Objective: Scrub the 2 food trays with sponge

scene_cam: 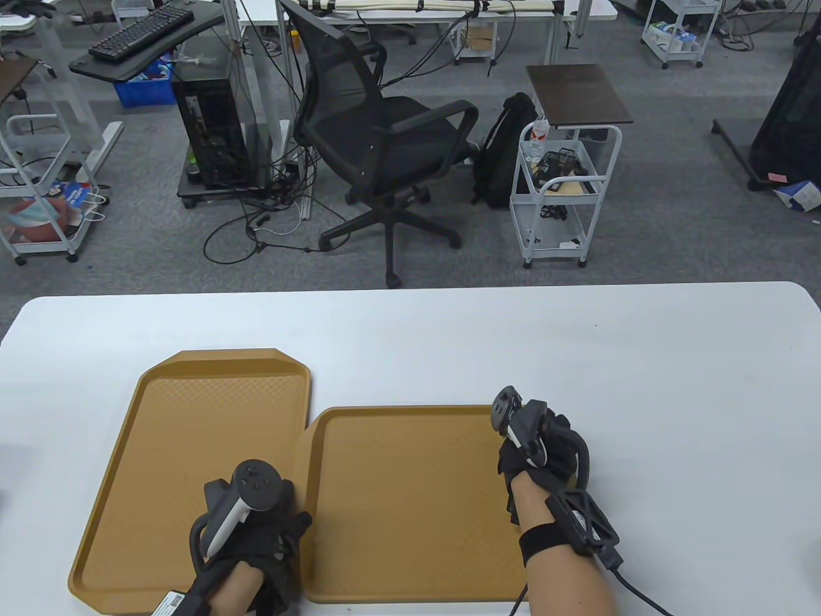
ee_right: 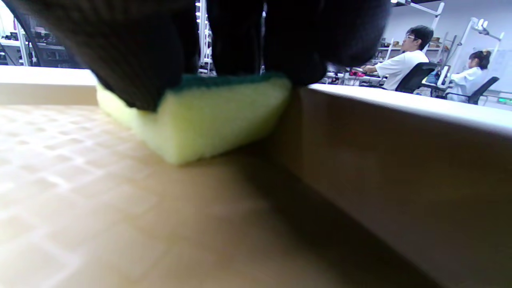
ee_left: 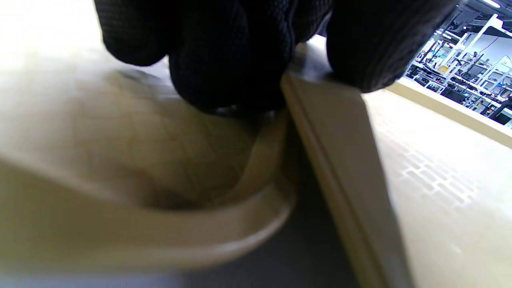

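Observation:
Two brown food trays lie side by side on the white table: the left tray (scene_cam: 192, 443) and the right tray (scene_cam: 404, 500). My left hand (scene_cam: 282, 532) sits where they meet. In the left wrist view its curled fingertips (ee_left: 232, 80) straddle and pinch the right tray's left rim (ee_left: 332, 132), beside the left tray's corner (ee_left: 248, 224). My right hand (scene_cam: 523, 459) is at the right tray's right side. It grips a yellow sponge with a green top (ee_right: 208, 120), pressed flat on the tray floor against the rim wall (ee_right: 380, 160). In the table view the sponge is hidden under the hand.
The white table (scene_cam: 641, 385) has bare surface to the right of and behind the trays. Beyond its far edge stand an office chair (scene_cam: 385, 147) and a white cart (scene_cam: 564, 186). Two seated people (ee_right: 404, 64) show far off in the right wrist view.

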### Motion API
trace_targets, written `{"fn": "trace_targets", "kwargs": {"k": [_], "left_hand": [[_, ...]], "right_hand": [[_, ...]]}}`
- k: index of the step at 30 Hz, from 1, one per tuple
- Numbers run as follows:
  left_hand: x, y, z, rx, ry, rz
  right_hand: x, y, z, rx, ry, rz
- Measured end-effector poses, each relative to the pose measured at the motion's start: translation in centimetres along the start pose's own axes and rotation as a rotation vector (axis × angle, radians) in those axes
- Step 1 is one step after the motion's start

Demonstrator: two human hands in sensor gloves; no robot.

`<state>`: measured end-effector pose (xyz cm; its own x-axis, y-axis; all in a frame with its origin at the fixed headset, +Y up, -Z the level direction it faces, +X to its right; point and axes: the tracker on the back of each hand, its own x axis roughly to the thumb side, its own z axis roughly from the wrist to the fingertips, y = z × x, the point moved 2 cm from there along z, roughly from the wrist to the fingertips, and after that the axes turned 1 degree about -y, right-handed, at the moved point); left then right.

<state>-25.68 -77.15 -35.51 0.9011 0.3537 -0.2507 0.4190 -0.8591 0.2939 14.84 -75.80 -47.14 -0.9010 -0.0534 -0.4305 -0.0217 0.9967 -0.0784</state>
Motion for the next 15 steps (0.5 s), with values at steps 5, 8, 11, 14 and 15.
{"fn": "trace_targets", "kwargs": {"k": [5, 8, 11, 14, 15], "left_hand": [[-0.1, 0.0, 0.0, -0.007, 0.001, -0.010], [-0.1, 0.0, 0.0, -0.009, 0.001, -0.013], [-0.2, 0.0, 0.0, -0.011, 0.001, -0.016], [-0.2, 0.0, 0.0, -0.012, 0.001, -0.018], [-0.2, 0.0, 0.0, -0.012, 0.001, -0.018]], "right_hand": [[0.9, -0.1, -0.5, -0.018, 0.013, 0.043], [2.0, -0.3, -0.9, -0.007, 0.038, 0.094], [3.6, -0.2, -1.5, -0.014, 0.075, 0.120], [6.3, -0.1, -2.6, 0.007, 0.162, 0.171], [7.1, -0.1, -2.9, 0.015, 0.186, 0.183]]}}
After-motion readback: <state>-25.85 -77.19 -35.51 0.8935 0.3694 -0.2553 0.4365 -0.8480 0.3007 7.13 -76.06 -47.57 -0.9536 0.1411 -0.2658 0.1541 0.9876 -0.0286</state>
